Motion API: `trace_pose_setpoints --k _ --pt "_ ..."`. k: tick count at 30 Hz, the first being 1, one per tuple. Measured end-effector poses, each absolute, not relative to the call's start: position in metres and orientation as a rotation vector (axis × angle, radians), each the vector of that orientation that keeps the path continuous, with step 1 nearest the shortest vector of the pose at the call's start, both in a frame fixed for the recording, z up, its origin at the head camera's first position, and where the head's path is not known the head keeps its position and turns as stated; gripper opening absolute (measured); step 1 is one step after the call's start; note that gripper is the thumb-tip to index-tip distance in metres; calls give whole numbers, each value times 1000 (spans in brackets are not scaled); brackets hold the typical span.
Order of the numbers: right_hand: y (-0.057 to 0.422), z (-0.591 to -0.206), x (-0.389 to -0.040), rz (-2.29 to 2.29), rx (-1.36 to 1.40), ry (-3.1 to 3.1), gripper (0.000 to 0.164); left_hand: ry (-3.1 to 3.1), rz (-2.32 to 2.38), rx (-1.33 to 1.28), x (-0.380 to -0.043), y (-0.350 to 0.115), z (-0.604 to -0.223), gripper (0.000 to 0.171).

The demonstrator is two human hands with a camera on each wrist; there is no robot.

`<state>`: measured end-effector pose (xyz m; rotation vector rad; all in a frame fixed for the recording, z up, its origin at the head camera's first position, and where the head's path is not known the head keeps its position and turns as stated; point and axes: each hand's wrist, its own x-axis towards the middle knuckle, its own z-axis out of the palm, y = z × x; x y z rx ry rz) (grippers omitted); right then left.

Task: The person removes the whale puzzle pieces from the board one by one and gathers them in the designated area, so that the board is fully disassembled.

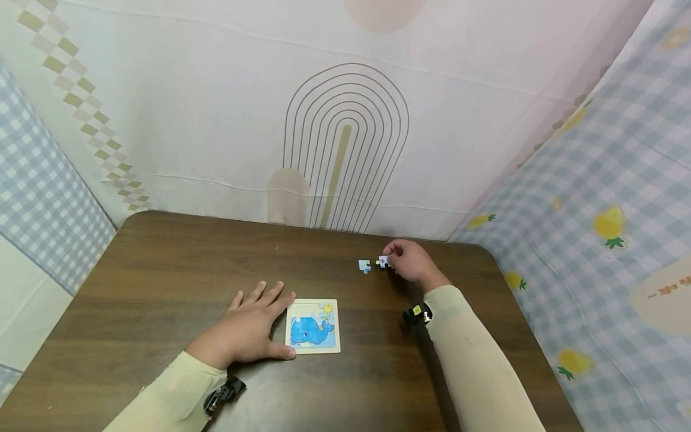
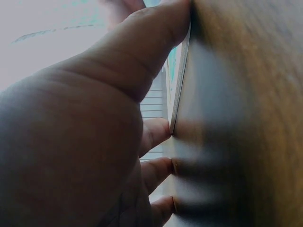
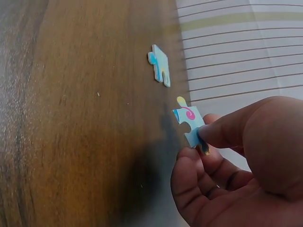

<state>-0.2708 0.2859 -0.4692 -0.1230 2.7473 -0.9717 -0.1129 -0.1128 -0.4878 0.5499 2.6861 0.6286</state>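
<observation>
My right hand (image 1: 411, 261) pinches a jigsaw piece (image 3: 191, 124) between thumb and fingers; a pink swirl on pale blue shows on it. A second jigsaw piece (image 1: 364, 266), pale blue, lies on the table just left of that hand. My left hand (image 1: 245, 327) is spread flat with its fingers straight, thumb and index finger at the left edge of a framed puzzle (image 1: 313, 333). The puzzle shows a blue whale and a yellow flower inside a light wooden frame, with a pale stretch along its upper left. In the left wrist view, the thumb (image 2: 147, 45) overlaps the frame's edge (image 2: 179, 90).
The brown wooden table (image 1: 178, 258) ends at the back against a pale hanging cloth (image 1: 216, 120) with an arch print. Checked cloth with pineapples (image 1: 610, 225) hangs along the right side. Each wrist wears a small black camera (image 1: 417, 314).
</observation>
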Motion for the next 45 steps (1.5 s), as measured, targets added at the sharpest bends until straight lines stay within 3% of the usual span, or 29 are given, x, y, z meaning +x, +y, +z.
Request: trace_pose_setpoints --k 22,45 --pt "281 -479 -281 -544 -226 2907 13 2694 631 545 -112 -113 -486 120" --pt "283 -480 -283 -587 -214 2893 13 2689 636 553 -111 -112 -486 121"
